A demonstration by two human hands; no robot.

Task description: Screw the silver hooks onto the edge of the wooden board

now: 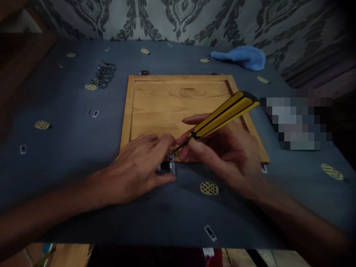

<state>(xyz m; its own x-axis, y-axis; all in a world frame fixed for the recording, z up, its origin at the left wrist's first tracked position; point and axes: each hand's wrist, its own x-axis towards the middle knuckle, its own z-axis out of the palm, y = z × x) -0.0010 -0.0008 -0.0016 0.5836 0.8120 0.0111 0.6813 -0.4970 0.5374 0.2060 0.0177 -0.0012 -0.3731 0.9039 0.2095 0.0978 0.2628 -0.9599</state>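
Note:
A wooden panel (pixel 158 107) with a raised frame lies flat on the blue patterned cloth. At its near edge is a metal hinge (pixel 171 167), partly covered by fingers. My left hand (pixel 139 167) rests on that edge, its fingers and thumb closed around the hinge. In my right hand (pixel 233 155) is a yellow and black screwdriver (pixel 222 116), tilted with its handle up to the right. Its thin shaft points down-left, and the tip meets the hinge area. A screw under the tip is too small to make out.
Several shiny metal pieces (pixel 105 76) lie in a pile at the back left. A small screw (pixel 88 112) lies nearer. Beyond the panel's far edge are two dark fittings, one here (pixel 144 72). A blue cloth (pixel 244 58) sits at the back right, near a pixelated item (pixel 297 122).

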